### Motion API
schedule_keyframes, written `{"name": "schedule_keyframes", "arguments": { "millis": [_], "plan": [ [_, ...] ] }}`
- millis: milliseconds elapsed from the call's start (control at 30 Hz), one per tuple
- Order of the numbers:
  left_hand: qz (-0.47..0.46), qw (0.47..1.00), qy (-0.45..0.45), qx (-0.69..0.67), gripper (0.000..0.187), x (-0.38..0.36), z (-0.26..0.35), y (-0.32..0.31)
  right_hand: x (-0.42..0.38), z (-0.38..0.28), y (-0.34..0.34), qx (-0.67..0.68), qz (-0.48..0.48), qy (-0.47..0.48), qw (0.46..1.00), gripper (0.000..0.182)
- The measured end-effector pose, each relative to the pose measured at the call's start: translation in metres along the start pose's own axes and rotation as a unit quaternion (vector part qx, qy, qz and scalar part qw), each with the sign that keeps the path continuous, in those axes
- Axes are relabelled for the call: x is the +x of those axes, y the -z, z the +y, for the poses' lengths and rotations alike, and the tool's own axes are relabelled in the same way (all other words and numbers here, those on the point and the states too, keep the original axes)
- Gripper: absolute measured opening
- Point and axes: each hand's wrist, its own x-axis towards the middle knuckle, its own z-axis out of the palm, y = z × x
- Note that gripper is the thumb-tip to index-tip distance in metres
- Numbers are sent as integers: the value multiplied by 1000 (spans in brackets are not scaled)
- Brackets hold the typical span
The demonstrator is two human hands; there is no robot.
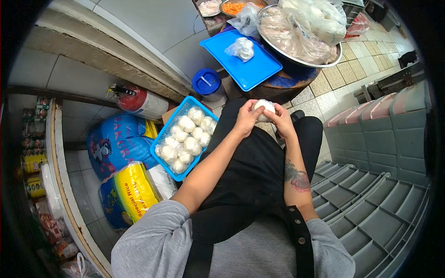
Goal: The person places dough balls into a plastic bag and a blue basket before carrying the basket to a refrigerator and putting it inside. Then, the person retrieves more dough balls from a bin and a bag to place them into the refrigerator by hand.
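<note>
Over my lap, both hands hold a white ball [263,104], round and smooth, apparently in clear plastic. My left hand [245,118] closes on its left side, with the thumb pressed against it. From the right, my right hand [281,122] grips it with thumb and fingers. Left of my thigh, a blue plastic basket [156,149] holds several similar plastic-wrapped white balls [187,123]. A flat blue lid or tray [248,78] lies ahead of my hands, bearing a white lump in a clear bag [242,49].
A metal basin [320,63] holds bagged pale food. A blue-lidded container [206,83] stands near the wall. Left are a fire extinguisher [139,99], a blue sack [118,143] and a yellow rice bag [135,192]. Grey plastic crates [366,208] stand at right.
</note>
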Motion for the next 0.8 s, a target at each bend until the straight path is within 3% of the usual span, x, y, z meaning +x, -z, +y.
{"name": "schedule_keyframes", "arguments": {
  "millis": [133, 267, 400, 433, 600, 700, 767, 800],
  "plan": [
    [38, 995, 51, 83, 31, -13, 17, 7, -1, 1, -5, -35, -36, 13, 999, 33],
    [57, 984, 9, 171, 25, -24, 29, 17, 2, 12, -16, 1, -83, 6, 997, 35],
    [121, 984, 72, 108, 25, -30, 51, 41, -4, 4, -23, 9, -143, -26, 989, 45],
    [154, 982, 41, 101, 24, -30, 58, 54, -9, -5, -26, 12, -139, -32, 990, 46],
    [286, 944, -116, 114, 29, -21, 69, 176, -4, 0, -19, -45, -123, -36, 991, 48],
    [417, 898, -88, 107, 37, -12, 42, 246, -3, 3, -22, -96, -134, -33, 986, 46],
    [451, 859, -82, 227, 44, 0, 0, 322, -2, 5, -25, -129, -139, -28, 981, 45],
    [464, 835, -77, 283, 47, 1, 1, 320, -4, 5, -25, -148, -140, -28, 979, 44]
  ]
}}
